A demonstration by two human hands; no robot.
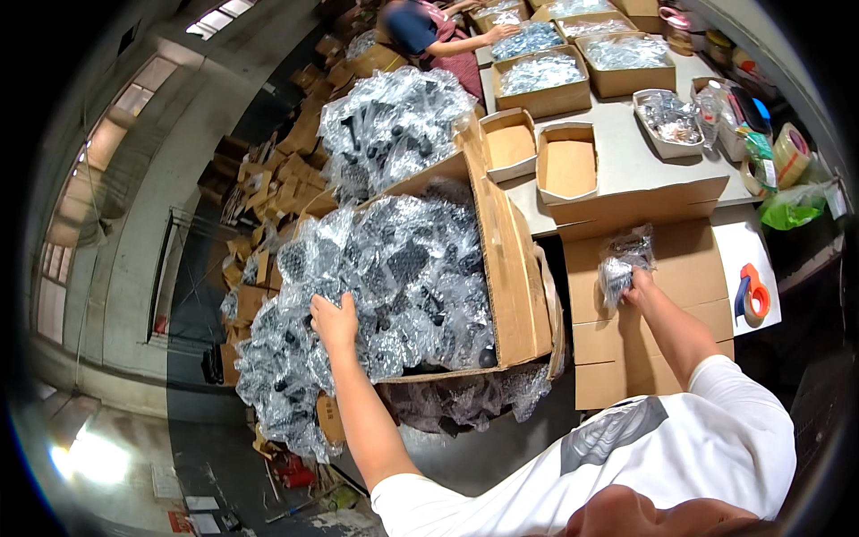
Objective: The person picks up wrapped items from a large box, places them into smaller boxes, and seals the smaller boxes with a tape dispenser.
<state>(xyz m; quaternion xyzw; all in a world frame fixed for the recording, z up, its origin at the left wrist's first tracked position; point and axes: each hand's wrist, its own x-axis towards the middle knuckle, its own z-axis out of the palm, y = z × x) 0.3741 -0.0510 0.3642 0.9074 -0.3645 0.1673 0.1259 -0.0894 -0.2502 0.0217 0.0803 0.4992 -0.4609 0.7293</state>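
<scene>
My left hand (pixel 335 320) rests at the left side of the large heap of bubble-wrapped packages (pixel 403 277), its fingers bent and closed on the wrap of one. Dark parts show through the transparent wrap. Over on the right, my right hand (pixel 637 285) is closed around a single bubble-wrapped package (pixel 617 265). That package lies against the flattened-out brown cardboard (pixel 649 331), which has creases and a raised far flap. The heap fills and spills over a big open carton (pixel 519 295).
Two shallow cardboard trays (pixel 567 161) stand on the white table (pixel 626 174), with several filled boxes (pixel 541 76) behind. An orange and blue tape dispenser (pixel 755 295) lies at right. Across the table, a co-worker's arm (pixel 465 40) reaches over the boxes. More wrapped packages (pixel 385 125) are piled farther back.
</scene>
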